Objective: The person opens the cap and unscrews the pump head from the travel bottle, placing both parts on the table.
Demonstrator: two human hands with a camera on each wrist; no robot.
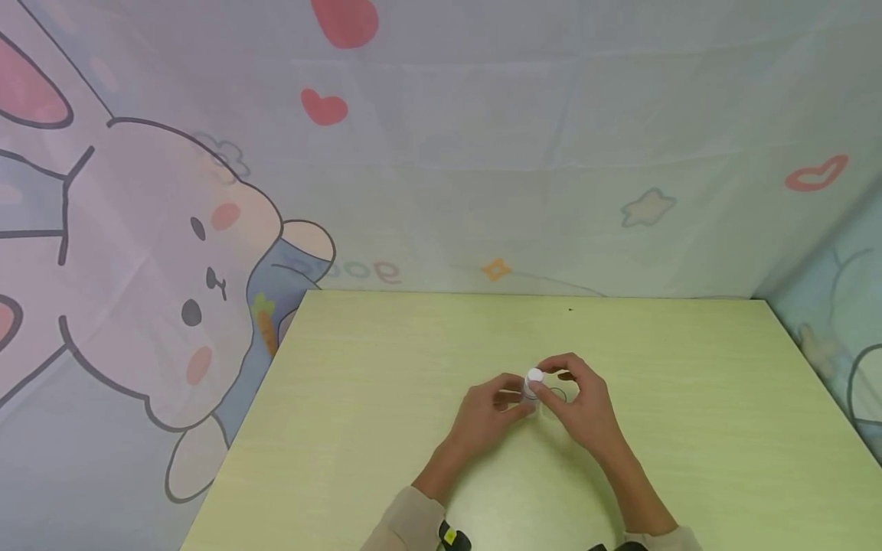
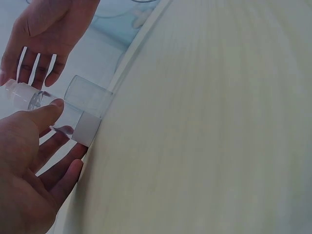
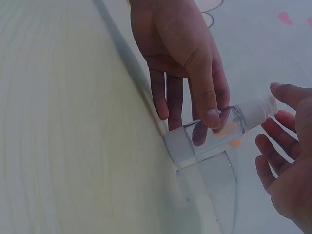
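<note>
A clear bottle [image 3: 214, 140] with a white base [image 2: 87, 128] and a white pump top [image 1: 535, 375] stands upright on the table. My left hand [image 1: 482, 413] grips its clear body, thumb on one side and fingers on the other. At the pump top, my right hand [image 1: 586, 405] pinches with thumb and forefinger; its other fingers are loosely bent and apart from the bottle. Close beside the bottle on the right stands a clear cylindrical cover [image 2: 88, 95], which neither hand holds. Whether liquid is inside the bottle, I cannot tell.
The pale yellow-green table [image 1: 372, 344] reaches back to a hanging cloth [image 1: 482, 153] printed with a rabbit and hearts. A tiny dark speck [image 1: 570, 310] lies near the table's far edge. More printed cloth [image 1: 841, 306] hangs along the right side.
</note>
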